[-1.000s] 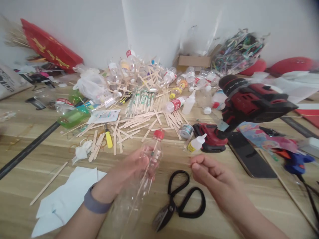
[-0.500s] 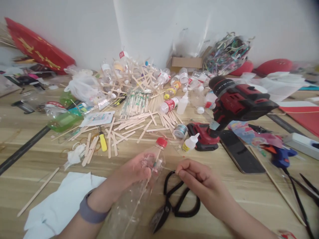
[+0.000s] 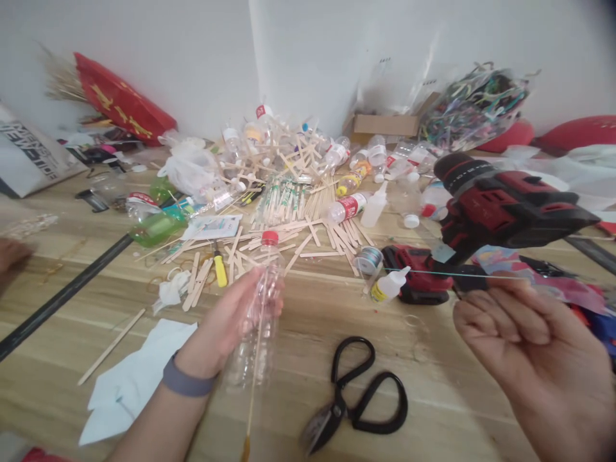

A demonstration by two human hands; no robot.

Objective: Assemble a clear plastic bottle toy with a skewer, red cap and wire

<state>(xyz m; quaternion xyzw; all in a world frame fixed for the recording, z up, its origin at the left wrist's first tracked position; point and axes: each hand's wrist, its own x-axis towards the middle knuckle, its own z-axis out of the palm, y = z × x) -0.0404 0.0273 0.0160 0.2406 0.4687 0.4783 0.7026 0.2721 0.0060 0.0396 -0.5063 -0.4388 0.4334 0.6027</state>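
My left hand point(image 3: 235, 321) is wrapped around a clear plastic bottle point(image 3: 257, 359) with a red cap point(image 3: 270, 238). A thin wooden stick point(image 3: 256, 385) runs lengthwise along the bottle; whether it lies inside or against the outside is unclear. Off to the right, my right hand point(image 3: 524, 340) is closed, pinching a fine pale-green thread point(image 3: 462, 274) stretched out leftward. Where the thread's far end goes is too faint to follow. Black-handled scissors point(image 3: 339, 404) lie on the table between my hands. A small spool of thread point(image 3: 368, 260) stands beyond them beside a glue bottle point(image 3: 391, 284).
A red and black cordless drill point(image 3: 505, 208) stands at the right. Many craft sticks point(image 3: 337, 237) and bottles point(image 3: 349, 206) are heaped toward the wall. White paper point(image 3: 139, 378) and a yellow-handled screwdriver point(image 3: 220, 271) lie at left. Another person's hand point(image 3: 12, 253) shows at the left edge.
My right hand has moved far right and up from beside the bottle, drawing the thread out long. My left hand has brought the bottle leftward and more upright in view.
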